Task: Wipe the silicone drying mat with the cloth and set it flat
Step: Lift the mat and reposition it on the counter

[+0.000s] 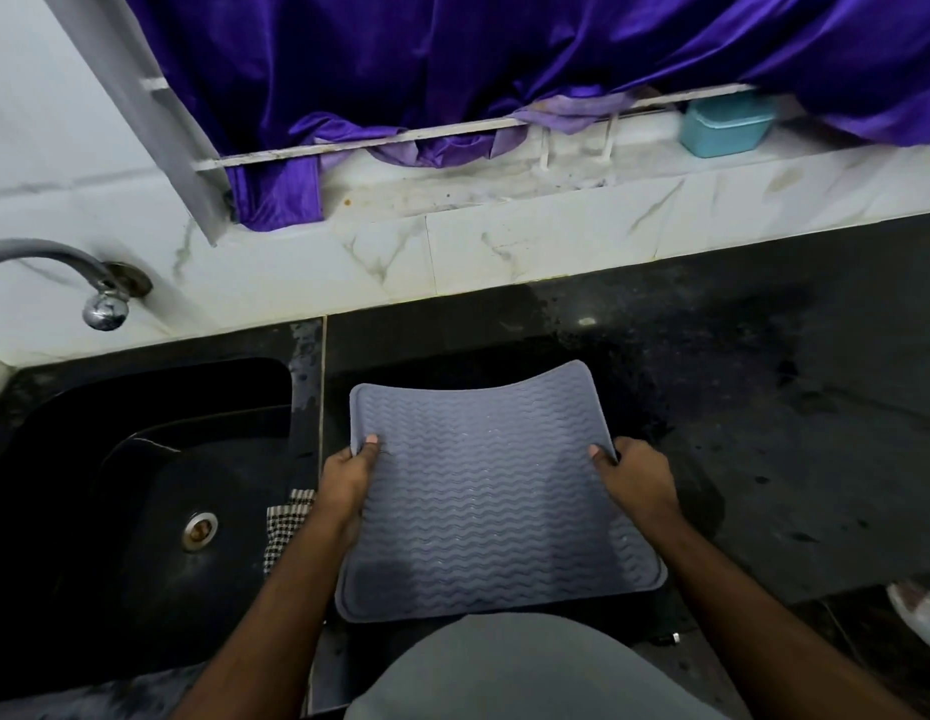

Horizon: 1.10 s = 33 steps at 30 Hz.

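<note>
I have the grey silicone drying mat by its two side edges, my left hand on the left edge and my right hand on the right. On each side my fingers are clamped on the mat, thumb on the wavy ribbed top and the other fingers hidden beneath. I think I grip it at both sides because it is floppy: the far edge sags in the middle and curls up at the corners, and two holds keep it spread. It hangs over the dark desk, just right of the black sink; I cannot tell whether its near edge touches the desk. Small bright specks on the ribs may be water drops.

The checked cloth lies draped on the sink's edge just beside my left wrist, close for wiping. The sink holds nothing I can see but its metal drain. A closed teal lidded box sits on the window ledge, contents hidden.
</note>
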Available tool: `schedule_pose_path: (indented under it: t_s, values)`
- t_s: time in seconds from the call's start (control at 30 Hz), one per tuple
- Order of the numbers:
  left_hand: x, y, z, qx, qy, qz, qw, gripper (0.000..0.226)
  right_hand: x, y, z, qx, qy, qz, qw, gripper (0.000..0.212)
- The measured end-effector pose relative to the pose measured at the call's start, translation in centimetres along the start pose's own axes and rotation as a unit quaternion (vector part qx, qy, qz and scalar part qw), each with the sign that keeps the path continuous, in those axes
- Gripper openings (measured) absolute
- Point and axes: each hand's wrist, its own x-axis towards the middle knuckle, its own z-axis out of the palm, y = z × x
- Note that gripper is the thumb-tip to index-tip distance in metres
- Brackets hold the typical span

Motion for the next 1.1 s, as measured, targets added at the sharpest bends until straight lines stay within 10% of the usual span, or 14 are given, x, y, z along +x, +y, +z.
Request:
schedule_pose_path:
  t_s: [1.1]
  values:
    - [12.7, 10.2, -1.8, -0.090, 0.046, -0.012, 0.995, 0.020, 16.5, -12.0, 1.2, 0.296, -0.068, -0.038, 0.952, 0.018]
